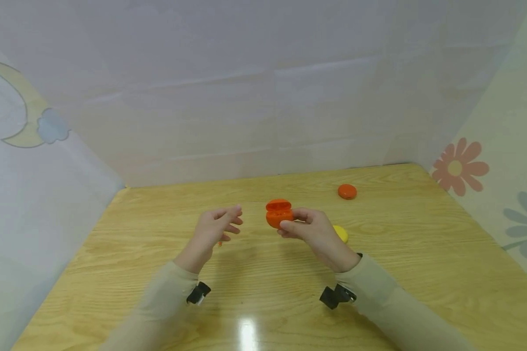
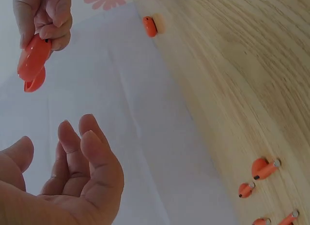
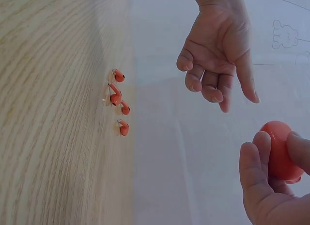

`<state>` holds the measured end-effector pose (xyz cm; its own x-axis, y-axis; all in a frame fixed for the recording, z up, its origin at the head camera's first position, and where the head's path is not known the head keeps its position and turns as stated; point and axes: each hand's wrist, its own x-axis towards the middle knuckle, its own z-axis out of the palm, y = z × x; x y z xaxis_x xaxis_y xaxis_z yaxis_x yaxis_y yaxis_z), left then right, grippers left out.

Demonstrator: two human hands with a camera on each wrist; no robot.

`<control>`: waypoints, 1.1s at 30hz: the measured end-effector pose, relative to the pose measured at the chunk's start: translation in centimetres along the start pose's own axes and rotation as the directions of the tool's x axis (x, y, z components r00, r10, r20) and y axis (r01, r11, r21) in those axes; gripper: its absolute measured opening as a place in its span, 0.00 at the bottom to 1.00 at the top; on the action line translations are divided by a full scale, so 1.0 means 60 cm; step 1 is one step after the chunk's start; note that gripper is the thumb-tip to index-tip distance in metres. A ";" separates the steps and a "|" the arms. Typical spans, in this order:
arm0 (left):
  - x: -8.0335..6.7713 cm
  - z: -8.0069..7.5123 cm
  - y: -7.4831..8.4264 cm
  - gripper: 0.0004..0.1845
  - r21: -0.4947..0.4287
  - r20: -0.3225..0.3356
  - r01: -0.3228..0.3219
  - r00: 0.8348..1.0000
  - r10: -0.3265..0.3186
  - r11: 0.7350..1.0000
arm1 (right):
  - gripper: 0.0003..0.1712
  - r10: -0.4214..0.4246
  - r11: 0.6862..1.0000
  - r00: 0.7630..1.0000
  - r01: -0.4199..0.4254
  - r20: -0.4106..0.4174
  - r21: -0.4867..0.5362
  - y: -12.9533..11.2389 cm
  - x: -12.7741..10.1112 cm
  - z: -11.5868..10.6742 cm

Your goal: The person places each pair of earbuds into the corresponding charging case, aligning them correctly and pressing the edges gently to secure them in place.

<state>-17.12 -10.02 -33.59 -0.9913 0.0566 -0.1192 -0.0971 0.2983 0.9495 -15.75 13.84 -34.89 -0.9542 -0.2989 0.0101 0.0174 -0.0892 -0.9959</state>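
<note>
A: Well, what is the right hand (image 1: 309,229) gripping?

B: It is pinching an open orange earbud case (image 1: 279,214), thumb under the body, fingers curling over the far side. The hinged lid is standing up, and the case is hanging in the air above the middle of the bench (image 1: 158,243), not touching it.

A: And the left hand (image 1: 215,228)?

B: It is hovering at about nine o'clock from the case, fingers relaxed and loosely spread, holding nothing. Two orange earbuds (image 2: 256,175) are lying on the bench beneath it, doubled by their reflections in the glossy wood.

A: How am I judging the case for handling?

B: It is looking like a small, hard, glossy plastic shell, so probably light, stiff and a bit slippery. The rounded body is offering little purchase; pinching across its two broad faces seems safest. The lid's hinge is likely the weak spot, so I am avoiding levering on it.

A: Anything else around?

B: A closed orange case (image 1: 347,191) is sitting at roughly one o'clock, well apart, and a yellow case (image 1: 341,233) is peeking out just behind the right hand.
</note>
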 end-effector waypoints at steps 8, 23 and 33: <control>-0.004 -0.035 -0.010 0.23 0.045 -0.032 0.016 0.999 -0.014 0.999 | 0.17 -0.007 1.000 1.000 0.007 -0.015 0.008 -0.004 0.000 -0.004; -0.021 -0.077 -0.040 0.25 0.105 -0.069 0.083 0.995 -0.076 0.991 | 0.18 -0.012 1.000 1.000 0.012 -0.022 0.020 0.000 0.004 -0.003; -0.023 -0.097 -0.063 0.26 0.159 -0.089 0.103 0.992 -0.089 0.982 | 0.18 -0.010 1.000 1.000 0.011 -0.025 0.026 -0.002 0.004 -0.003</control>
<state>-15.88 -16.76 -35.35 -0.9826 -0.0557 -0.1772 -0.1832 0.4498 0.8742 -16.03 13.94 -34.78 -0.9616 -0.2740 0.0178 0.0148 -0.1166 -0.9931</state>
